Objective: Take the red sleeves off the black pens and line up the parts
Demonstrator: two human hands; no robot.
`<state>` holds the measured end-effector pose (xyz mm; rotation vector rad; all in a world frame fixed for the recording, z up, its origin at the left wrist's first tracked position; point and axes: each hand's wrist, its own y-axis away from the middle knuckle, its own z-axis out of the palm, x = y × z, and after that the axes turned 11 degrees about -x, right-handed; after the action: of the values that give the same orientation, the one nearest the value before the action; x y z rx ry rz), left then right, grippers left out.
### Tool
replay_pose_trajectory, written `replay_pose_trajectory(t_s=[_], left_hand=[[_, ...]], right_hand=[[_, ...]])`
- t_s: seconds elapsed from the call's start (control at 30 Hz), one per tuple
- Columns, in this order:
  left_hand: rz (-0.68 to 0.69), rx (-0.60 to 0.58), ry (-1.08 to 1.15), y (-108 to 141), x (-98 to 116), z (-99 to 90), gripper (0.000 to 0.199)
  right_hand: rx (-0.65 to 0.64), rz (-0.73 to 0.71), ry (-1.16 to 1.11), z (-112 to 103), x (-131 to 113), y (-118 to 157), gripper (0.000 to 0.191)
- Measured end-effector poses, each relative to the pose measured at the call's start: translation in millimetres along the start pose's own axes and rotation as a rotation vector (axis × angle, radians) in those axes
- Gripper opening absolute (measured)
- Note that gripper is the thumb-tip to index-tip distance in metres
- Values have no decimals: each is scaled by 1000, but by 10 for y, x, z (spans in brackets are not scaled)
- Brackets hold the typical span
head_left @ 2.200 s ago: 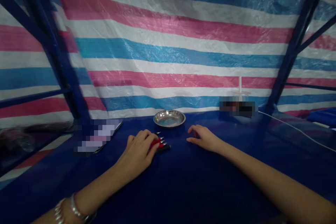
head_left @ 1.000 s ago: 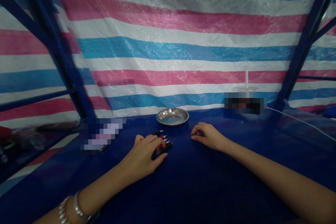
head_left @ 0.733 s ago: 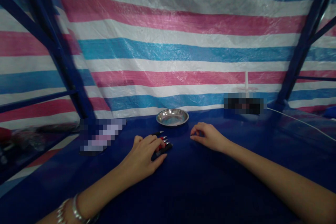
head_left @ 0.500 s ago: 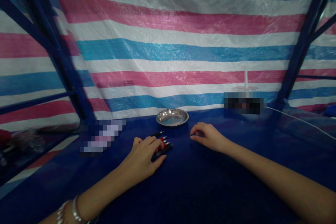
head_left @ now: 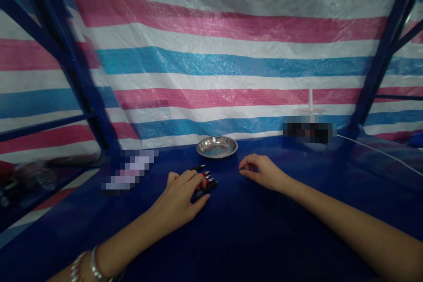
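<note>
"So, where are the pens (head_left: 206, 176)?"
"Partly under the left hand (head_left: 185, 191), the nearer one; tips aim toward the right hand (head_left: 259, 172). Gripped or just covered? Can't tell."
"Right hand?"
"Half-curled, nothing visible held."
"Containers?"
"Steel dish (head_left: 216, 150), past and between both hands, only reflections inside. Cup (head_left: 310, 113) past the right; contents blurred."

No text, label, brand, number or sign can be read, the left patch (head_left: 130, 172) and right patch (head_left: 308, 130) being pixelated
</note>
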<state>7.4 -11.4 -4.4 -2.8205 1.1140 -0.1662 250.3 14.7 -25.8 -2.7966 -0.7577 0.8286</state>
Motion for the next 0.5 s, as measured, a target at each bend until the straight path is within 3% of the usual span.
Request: replay_pose_trajectory(t_s=[0.5], left_hand=[[-3, -38, -49, 12, -21, 14, 12]], right_hand=[[12, 21, -170, -2, -6, -2, 14]])
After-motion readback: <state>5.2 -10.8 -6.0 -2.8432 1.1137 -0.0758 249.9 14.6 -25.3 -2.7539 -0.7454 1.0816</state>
